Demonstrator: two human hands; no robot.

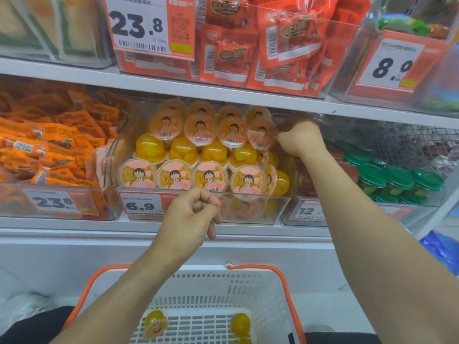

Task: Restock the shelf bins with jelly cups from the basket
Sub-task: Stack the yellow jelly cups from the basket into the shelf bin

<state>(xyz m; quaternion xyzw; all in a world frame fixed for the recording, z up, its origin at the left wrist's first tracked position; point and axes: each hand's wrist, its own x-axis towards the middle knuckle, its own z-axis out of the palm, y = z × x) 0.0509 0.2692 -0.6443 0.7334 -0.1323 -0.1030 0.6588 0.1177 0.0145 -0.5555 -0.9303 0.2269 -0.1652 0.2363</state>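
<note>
Three jelly cups (154, 322) remain in basket (278, 291). Right hand (298, 139) pinches top-row cup (260, 135), to be seated upright; left hand (192, 214) curled, nothing held.

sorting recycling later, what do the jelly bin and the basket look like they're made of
Jelly bin: clear glossy rigid plastic, apparently acrylic; the cups show through its front wall. Basket: white moulded plastic, matte, with slotted walls and an orange handle.

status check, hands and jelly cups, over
Right hand pinching top-row jelly cup in clear bin. Left hand curled, empty, at bin front. Two cups left in basket. Nothing blocking.
</note>
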